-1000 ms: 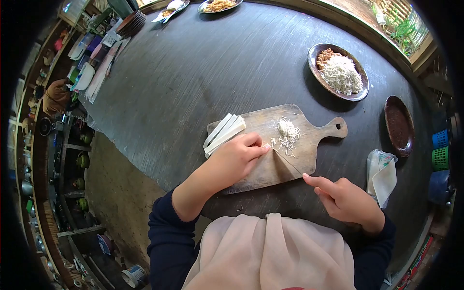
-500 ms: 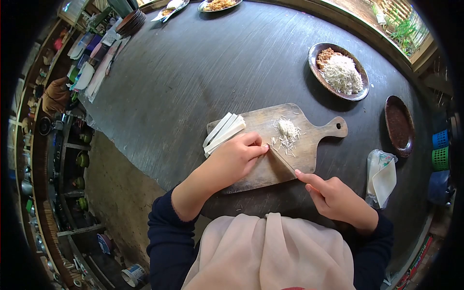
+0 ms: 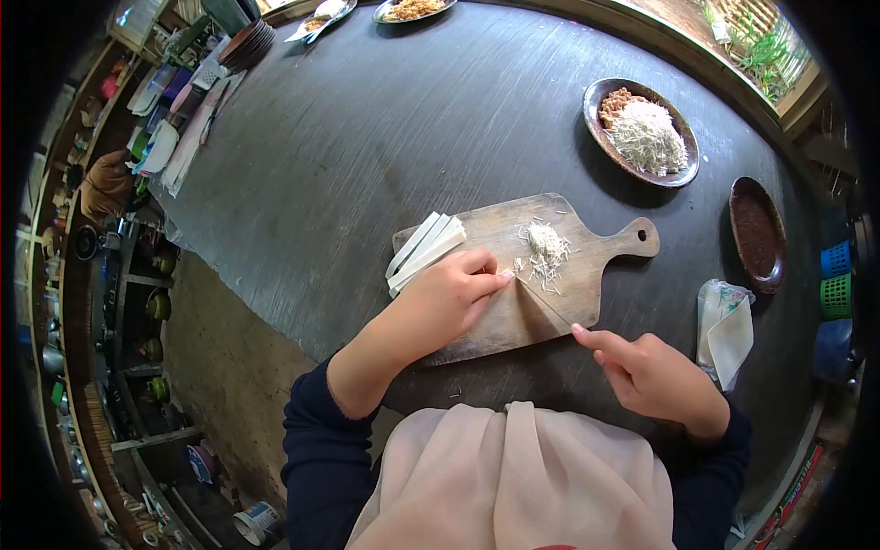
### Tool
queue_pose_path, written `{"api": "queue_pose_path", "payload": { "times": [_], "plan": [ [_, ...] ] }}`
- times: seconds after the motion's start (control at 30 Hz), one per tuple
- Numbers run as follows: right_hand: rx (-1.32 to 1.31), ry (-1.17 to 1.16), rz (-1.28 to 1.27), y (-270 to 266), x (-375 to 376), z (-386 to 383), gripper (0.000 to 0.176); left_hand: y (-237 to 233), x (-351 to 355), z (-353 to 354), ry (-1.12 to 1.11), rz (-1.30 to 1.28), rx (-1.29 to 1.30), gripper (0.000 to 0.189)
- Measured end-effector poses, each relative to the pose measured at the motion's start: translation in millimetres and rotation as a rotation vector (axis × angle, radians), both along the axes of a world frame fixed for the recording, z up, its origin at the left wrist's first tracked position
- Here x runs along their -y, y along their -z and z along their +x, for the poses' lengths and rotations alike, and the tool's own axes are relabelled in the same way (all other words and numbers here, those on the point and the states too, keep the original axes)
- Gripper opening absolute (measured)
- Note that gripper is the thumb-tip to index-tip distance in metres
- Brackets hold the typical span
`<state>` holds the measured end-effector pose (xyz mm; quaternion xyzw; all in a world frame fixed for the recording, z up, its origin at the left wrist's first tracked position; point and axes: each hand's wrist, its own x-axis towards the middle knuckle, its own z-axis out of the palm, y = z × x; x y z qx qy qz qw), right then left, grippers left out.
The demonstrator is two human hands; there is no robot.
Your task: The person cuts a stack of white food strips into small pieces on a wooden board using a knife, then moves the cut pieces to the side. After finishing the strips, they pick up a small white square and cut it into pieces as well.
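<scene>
My right hand (image 3: 655,371) is closed around the handle end of a thin knife (image 3: 545,304), its forefinger stretched along it. The blade slants across the wooden cutting board (image 3: 486,337), its tip beside the fingertips of my left hand (image 3: 449,298). That hand rests on the board with thumb and fingers pinched together; what they press is mostly hidden under them. Just past the fingertips lies a small heap of fine white shreds (image 3: 544,243), with loose bits around it. Several thick white strips (image 3: 429,247) lie side by side at the board's left edge.
At the far right, a brown oval plate (image 3: 689,174) bears white shreds and brown pieces. Nearer stand an oval brown dish (image 3: 759,236) and a plastic bag (image 3: 722,335) with a white slab. Stacked brown plates (image 3: 247,46) and filled plates (image 3: 412,11) line the back of the dark table (image 3: 348,137).
My right hand has drawn the knife slightly right and toward me. My left hand stays nearly in place, still pinched on the board.
</scene>
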<state>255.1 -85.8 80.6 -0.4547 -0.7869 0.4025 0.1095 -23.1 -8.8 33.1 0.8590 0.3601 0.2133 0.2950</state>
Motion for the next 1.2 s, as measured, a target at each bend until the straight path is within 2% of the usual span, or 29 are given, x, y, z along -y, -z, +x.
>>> {"api": "queue_pose_path", "payload": {
  "times": [0.1, 0.37, 0.6, 0.77, 0.97, 1.2],
  "plan": [
    [0.015, 0.015, -0.077, -1.3, -2.8, 1.5, 0.041, 1.1, 0.0, 0.6, 0.004, 0.011, 0.029, 0.020],
    [-0.228, 0.152, -0.130, 23.2, -0.9, -10.5, 0.042, 1.0, 0.0, -0.2, 0.005, 0.011, 0.012, 0.020],
    [-0.163, 0.086, -0.107, 19.4, -0.3, -10.5, 0.043, 0.5, -0.5, -0.5, 0.014, 0.016, 0.014, 0.020],
    [-0.048, 0.011, 0.107, 22.1, 3.9, -9.6, 0.047, 0.9, -0.1, -0.1, 0.013, 0.039, -0.015, 0.021],
    [0.004, -0.024, 0.028, 4.5, 2.5, -1.9, 0.047, -1.6, 0.4, 1.2, 0.007, 0.023, -0.028, 0.023],
    [-0.072, 0.039, -0.033, 19.0, 0.9, -10.1, 0.043, 0.3, 0.1, 0.4, 0.010, 0.031, -0.013, 0.022]
  ]
}}
